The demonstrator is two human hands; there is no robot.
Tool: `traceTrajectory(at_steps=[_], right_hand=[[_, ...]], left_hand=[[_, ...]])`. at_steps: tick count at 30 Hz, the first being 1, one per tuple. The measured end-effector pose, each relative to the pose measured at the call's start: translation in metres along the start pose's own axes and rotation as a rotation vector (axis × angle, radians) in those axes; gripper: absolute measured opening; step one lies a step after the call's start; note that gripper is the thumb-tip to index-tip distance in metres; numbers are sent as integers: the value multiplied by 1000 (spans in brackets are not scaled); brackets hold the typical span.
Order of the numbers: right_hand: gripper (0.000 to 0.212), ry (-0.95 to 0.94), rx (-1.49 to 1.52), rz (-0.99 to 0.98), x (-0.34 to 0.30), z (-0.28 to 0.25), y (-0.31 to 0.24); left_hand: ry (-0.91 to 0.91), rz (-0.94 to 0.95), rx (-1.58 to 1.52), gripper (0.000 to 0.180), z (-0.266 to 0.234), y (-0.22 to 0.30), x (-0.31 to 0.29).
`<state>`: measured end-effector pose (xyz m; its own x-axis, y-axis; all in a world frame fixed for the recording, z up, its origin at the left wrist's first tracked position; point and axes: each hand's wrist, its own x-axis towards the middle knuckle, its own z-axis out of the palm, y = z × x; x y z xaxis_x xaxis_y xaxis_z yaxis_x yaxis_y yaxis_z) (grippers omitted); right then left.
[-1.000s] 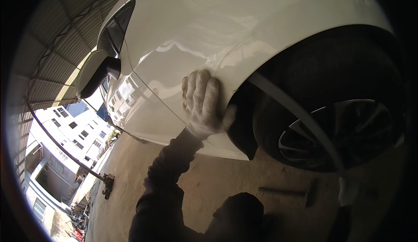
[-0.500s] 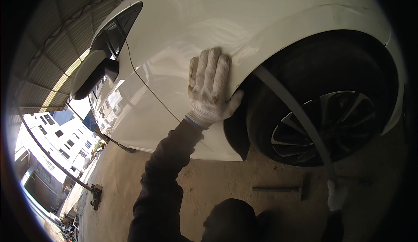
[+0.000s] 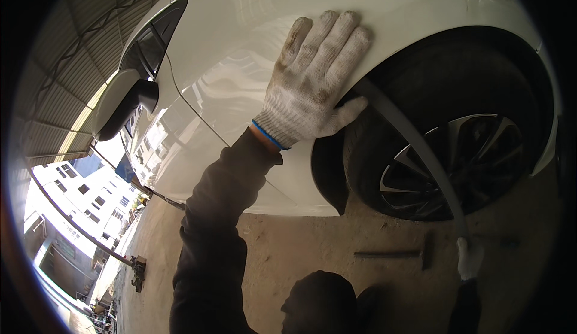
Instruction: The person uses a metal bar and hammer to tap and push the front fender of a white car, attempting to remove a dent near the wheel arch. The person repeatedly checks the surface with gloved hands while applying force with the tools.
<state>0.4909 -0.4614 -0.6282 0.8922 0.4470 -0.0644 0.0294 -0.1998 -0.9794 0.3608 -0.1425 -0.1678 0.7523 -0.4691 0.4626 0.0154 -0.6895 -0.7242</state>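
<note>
My left hand, in a soiled white knitted glove with a blue cuff edge, lies flat on the white car's fender, beside the wheel arch. Its fingers are stretched and a little spread, and the thumb reaches toward the arch's edge. At the lower right my right hand, also in a pale glove, is closed around the lower end of a long, curved grey bar. That bar runs up across the front of the wheel. Its upper end disappears into the dark gap between tyre and fender.
A hammer lies on the dusty ground below the wheel. The car's side mirror juts out at the left. A dark rounded shape sits at the lower edge. Farther left, a long pole ends in a small stand.
My left hand has moved up and to the right along the fender, closer to the top of the arch. My right hand has risen slightly with the bar's end.
</note>
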Motion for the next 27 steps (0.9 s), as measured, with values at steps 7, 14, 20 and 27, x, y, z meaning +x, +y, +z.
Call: traceTrajectory(at_steps=[7,14,20,27], right_hand=[[31,-29,21,-53,5,-2,-9],[32,43,20,-20,9,10,8],[33,-2,-1,38,-6,-5,3],[38,-10,-60,5,-5,-17,-13]], left_hand=[[35,38,95,102,-8,-28,-57],[139,53,123,98,-4,-33,-59],[109,22,146,98,-4,-28,-59],[143,72,110,101,3,-33,-60]])
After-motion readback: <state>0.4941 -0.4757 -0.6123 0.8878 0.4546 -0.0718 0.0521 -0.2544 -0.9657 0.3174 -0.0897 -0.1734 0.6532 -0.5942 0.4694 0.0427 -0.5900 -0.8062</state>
